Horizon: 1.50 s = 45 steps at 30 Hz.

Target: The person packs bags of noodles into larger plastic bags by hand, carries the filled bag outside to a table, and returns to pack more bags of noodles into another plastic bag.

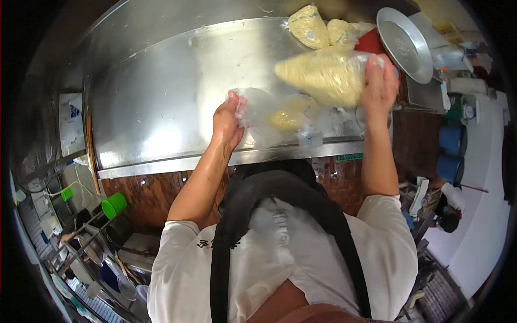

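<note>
My right hand [380, 83] grips the gathered end of a clear plastic bag of pale yellow, noodle-like strands [328, 78]. The bag is lifted on its side, blurred by motion, its full end towards the left. My left hand [230, 119] is closed on a thin clear plastic bag [258, 116] over the front of the steel counter [161, 102]. Between my hands, near the counter's front edge, another clear bag with some yellow content [291, 114] lies low; whether it joins the bag in my left hand I cannot tell.
More filled yellow bags [308, 28] lie at the counter's back right. A round metal tray [405, 46] tilts beside a red object [371, 43]. Below left are a green bucket [114, 205] and a rack of utensils [99, 242]. Blue stools [451, 153] stand far right.
</note>
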Motion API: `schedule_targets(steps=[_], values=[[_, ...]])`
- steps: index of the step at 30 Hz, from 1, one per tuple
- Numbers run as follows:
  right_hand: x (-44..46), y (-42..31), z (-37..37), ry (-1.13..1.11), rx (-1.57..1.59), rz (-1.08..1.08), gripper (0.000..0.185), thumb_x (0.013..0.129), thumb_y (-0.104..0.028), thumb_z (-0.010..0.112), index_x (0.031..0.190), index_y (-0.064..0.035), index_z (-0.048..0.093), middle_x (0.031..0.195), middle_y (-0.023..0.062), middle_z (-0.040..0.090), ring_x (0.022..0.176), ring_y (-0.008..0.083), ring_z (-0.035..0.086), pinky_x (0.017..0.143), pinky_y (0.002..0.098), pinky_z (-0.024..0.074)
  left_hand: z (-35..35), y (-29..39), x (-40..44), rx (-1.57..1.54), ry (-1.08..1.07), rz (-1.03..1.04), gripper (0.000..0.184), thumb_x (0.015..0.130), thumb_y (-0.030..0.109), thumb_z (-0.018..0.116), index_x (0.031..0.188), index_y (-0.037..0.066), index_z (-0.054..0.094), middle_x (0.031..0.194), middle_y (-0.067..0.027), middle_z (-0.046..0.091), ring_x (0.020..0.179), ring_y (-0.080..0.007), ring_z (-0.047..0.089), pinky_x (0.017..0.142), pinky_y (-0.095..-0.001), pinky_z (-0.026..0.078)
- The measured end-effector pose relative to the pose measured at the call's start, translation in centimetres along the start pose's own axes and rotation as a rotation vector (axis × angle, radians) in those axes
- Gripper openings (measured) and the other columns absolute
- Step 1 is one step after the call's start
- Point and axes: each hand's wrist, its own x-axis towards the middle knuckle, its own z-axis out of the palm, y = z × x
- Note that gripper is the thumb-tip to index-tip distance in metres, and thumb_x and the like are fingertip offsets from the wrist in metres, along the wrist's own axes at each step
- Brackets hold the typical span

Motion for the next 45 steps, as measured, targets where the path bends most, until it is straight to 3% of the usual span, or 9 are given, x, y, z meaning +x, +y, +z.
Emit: schedule_targets(steps=[8,15,21,24,32,35,37,42,45], values=[[-7.8,1.5,6.0,-0.173,-0.038,0.169,0.009,0.099,-0.014,0.057,0.092,-0.0076,0.059,0.063,0.0094,0.054,0.055,0.0135,0.052,0.051,0.0341,0.0396,4.6,2.6,-3.0,0.060,-0.146,0.178,0.051,0.107,0.041,0.042,0.131,-0.003,0.055,0.134,-0.0163,0.063,0.096,-0.0197,0.063,0.065,-0.0310,0.050],[-10.6,7.7,11.4,-0.434,-0.659,-0.312,0.062,0.086,-0.014,0.068,0.142,0.0002,0.044,0.138,0.0274,0.049,0.122,0.0432,0.054,0.100,0.0432,0.0462,-2.6,0.3,0.0,0.290,0.078,0.376,0.035,0.104,0.021,0.054,0.129,-0.003,0.059,0.124,-0.0156,0.066,0.112,-0.0214,0.062,0.084,-0.0345,0.056],[-15.5,19.8,1.9,-0.561,-0.602,-0.056,0.050,0.081,0.000,0.061,0.131,-0.0017,0.054,0.126,0.0259,0.059,0.108,0.0407,0.063,0.091,0.0488,0.0514,-16.2,-5.5,-0.6,1.542,0.411,0.564,0.028,0.091,-0.002,0.061,0.118,-0.004,0.060,0.105,-0.0129,0.068,0.092,-0.0207,0.064,0.078,-0.0332,0.054],[-14.9,17.6,0.0,-0.490,-0.529,0.054,0.037,0.083,0.003,0.056,0.120,-0.0024,0.061,0.103,0.0223,0.067,0.092,0.0352,0.068,0.082,0.0472,0.0541,-14.9,-4.4,-2.0,0.993,0.276,-0.069,0.018,0.090,0.002,0.060,0.108,0.000,0.063,0.092,-0.0080,0.066,0.084,-0.0187,0.062,0.076,-0.0331,0.052],[-3.7,7.6,-3.6,-0.283,0.395,0.264,0.039,0.096,-0.001,0.055,0.135,-0.0031,0.052,0.105,0.0134,0.071,0.096,0.0211,0.068,0.086,0.0345,0.0532,-1.6,11.0,-5.6,0.196,0.118,0.379,0.012,0.093,0.007,0.052,0.098,0.002,0.062,0.086,-0.0079,0.064,0.080,-0.0172,0.060,0.070,-0.0323,0.051],[-4.3,15.5,-3.8,-0.073,0.183,0.276,0.044,0.099,-0.015,0.058,0.140,-0.0023,0.047,0.113,0.0190,0.070,0.104,0.0274,0.067,0.092,0.0364,0.0508,-0.4,12.0,-5.2,0.531,0.167,0.477,0.013,0.094,0.008,0.051,0.103,0.001,0.058,0.084,-0.0092,0.063,0.077,-0.0178,0.060,0.069,-0.0335,0.052],[-7.4,25.1,-4.7,-0.177,-0.810,0.235,0.061,0.098,-0.042,0.061,0.140,0.0010,0.050,0.122,0.0216,0.068,0.106,0.0278,0.068,0.095,0.0381,0.0512,-1.5,10.5,-4.9,0.891,0.185,0.435,0.021,0.095,0.009,0.051,0.114,0.001,0.055,0.080,-0.0093,0.063,0.073,-0.0179,0.062,0.070,-0.0325,0.052],[-12.8,35.3,-2.5,-0.201,-0.185,0.860,0.050,0.097,-0.052,0.060,0.113,-0.0050,0.064,0.088,0.0065,0.067,0.077,0.0162,0.062,0.069,0.0309,0.0502,-3.4,5.0,-3.9,0.461,-0.002,0.154,0.022,0.099,0.014,0.047,0.098,-0.002,0.061,0.075,-0.0060,0.057,0.061,-0.0206,0.058,0.073,-0.0373,0.054],[-11.9,30.5,-2.8,0.084,0.233,0.684,0.045,0.104,-0.042,0.052,0.086,-0.0031,0.065,0.074,0.0033,0.058,0.066,0.0143,0.051,0.062,0.0315,0.0432,-3.2,5.7,-5.2,0.214,-0.106,0.029,0.028,0.102,0.021,0.047,0.093,-0.001,0.062,0.071,-0.0034,0.049,0.052,-0.0168,0.049,0.070,-0.0392,0.054]])
